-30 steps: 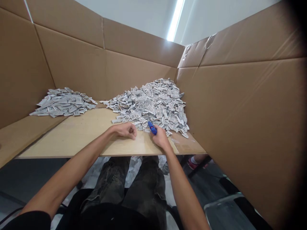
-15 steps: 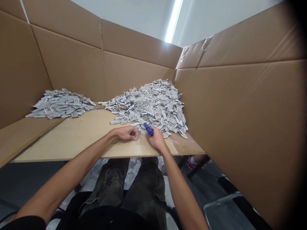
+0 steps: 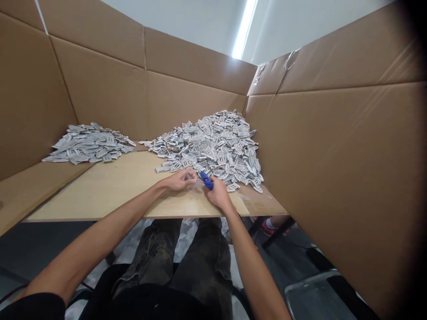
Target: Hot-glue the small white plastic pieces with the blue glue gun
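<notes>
My right hand [image 3: 218, 193] is wrapped round a short blue hand tool [image 3: 206, 180] with a small red spot on it; I cannot make out its exact kind. The tool points up and left, toward the front of a big heap of flat grey-white slotted pieces [image 3: 216, 142]. Just left of the tool, my left hand [image 3: 181, 179] has its fingers curled toward the thumb at the heap's near edge. Whatever lies between those fingertips, if anything, is too small to name. Both hands are over the front part of the light wooden board [image 3: 120, 182].
A smaller pile of similar grey pieces [image 3: 91, 144] lies at the back left. Tall cardboard walls [image 3: 196, 91] enclose the board at the back and both sides. Beneath the board's edge are my legs [image 3: 200, 258], another person's shoe [image 3: 268, 228] and a clear plastic container [image 3: 320, 293].
My left hand has moved slightly up and right, toward the heap, and its fingers have loosened from a tighter curl. The right hand holds the blue tool in nearly the same place.
</notes>
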`<state>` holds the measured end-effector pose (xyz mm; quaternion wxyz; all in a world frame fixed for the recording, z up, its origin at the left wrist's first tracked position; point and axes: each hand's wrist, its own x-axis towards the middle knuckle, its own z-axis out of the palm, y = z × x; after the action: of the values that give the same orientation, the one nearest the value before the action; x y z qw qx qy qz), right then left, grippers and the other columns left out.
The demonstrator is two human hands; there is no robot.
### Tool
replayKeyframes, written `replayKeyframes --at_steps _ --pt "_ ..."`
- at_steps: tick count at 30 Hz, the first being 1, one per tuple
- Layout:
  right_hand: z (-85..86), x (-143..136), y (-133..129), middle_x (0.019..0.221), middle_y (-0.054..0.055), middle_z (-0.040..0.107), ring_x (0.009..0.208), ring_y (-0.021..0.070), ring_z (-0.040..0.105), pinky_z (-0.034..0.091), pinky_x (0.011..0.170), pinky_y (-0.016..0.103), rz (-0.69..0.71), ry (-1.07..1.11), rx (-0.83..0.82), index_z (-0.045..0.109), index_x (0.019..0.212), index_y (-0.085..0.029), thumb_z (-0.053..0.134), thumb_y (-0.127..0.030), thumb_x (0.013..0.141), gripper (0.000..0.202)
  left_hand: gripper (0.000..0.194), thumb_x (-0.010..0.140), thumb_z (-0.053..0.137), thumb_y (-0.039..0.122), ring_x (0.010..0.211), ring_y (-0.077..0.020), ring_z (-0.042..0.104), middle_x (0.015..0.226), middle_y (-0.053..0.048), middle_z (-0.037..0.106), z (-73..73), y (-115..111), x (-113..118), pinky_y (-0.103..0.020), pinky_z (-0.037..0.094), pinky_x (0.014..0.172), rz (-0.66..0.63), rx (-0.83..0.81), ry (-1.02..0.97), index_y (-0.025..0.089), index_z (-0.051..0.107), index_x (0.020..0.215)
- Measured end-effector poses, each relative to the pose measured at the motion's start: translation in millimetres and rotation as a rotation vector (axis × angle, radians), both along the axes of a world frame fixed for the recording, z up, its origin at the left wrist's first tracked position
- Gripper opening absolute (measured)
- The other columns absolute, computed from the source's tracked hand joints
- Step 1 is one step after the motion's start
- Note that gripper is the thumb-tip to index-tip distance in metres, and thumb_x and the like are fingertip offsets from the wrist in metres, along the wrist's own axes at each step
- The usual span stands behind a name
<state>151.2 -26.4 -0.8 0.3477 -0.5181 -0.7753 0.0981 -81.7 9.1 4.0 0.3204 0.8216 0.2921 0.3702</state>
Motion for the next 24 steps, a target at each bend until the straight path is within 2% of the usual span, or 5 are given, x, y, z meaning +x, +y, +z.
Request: replayKeyframes --at_steps 3,6,10,17,24 --pt "0.1 -2 -1 0.09 0.005 0.073 0.082 0.0216 0.062 0.043 0.077 0.028 0.026 0.043 -0.005 0.067 0.093 -0.021 0.067 -0.016 0.083 0.012 0.036 0.092 0.07 0.052 0.098 -0.0214 0.06 0.107 -0.011 0.067 -3.5 1 5 -0.031 0.048 0.089 0.012 0.038 -0.024 0.018 0.069 0.085" --pt "1.6 -4 -4 0.094 0.004 0.074 0.084 0.0214 0.064 0.045 0.079 0.029 0.079 0.119 -0.016 0.07 0.101 -0.021 0.068 -0.018 0.082 0.02 0.031 0.094 0.066 0.047 0.09 -0.0194 0.06 0.095 -0.007 0.067 -7.0 0 10 -0.031 0.048 0.088 -0.012 0.003 -0.024 0.017 0.066 0.086" --pt "2.3 -5 -5 0.085 0.001 0.071 0.077 0.02 0.062 0.046 0.075 0.029 0.074 0.208 -0.035 0.068 0.097 -0.021 0.07 -0.024 0.081 0.017 0.027 0.092 0.065 0.043 0.081 -0.0165 0.057 0.085 -0.003 0.063 -9.6 -1 13 -0.028 0.047 0.079 0.083 -0.042 -0.057 0.017 0.062 0.085" --pt "1.4 -9 -3 0.091 0.003 0.068 0.09 0.0228 0.064 0.05 0.081 0.032 0.085 0.308 0.049 0.058 0.088 -0.024 0.073 -0.03 0.082 0.017 0.042 0.078 0.078 0.055 0.067 -0.0127 0.056 0.073 0.0 0.06 -6.9 -2 19 -0.025 0.046 0.068 0.171 -0.239 -0.273 0.016 0.062 0.081" --pt "-2.4 -17 -4 0.101 0.005 0.063 0.096 0.0227 0.061 0.049 0.09 0.034 0.092 0.299 0.163 0.057 0.091 -0.022 0.077 -0.036 0.084 0.025 0.045 0.078 0.084 0.056 0.067 -0.0121 0.058 0.073 -0.002 0.065 -11.6 -4 21 -0.024 0.045 0.068 0.102 -0.305 -0.321 0.014 0.066 0.081"
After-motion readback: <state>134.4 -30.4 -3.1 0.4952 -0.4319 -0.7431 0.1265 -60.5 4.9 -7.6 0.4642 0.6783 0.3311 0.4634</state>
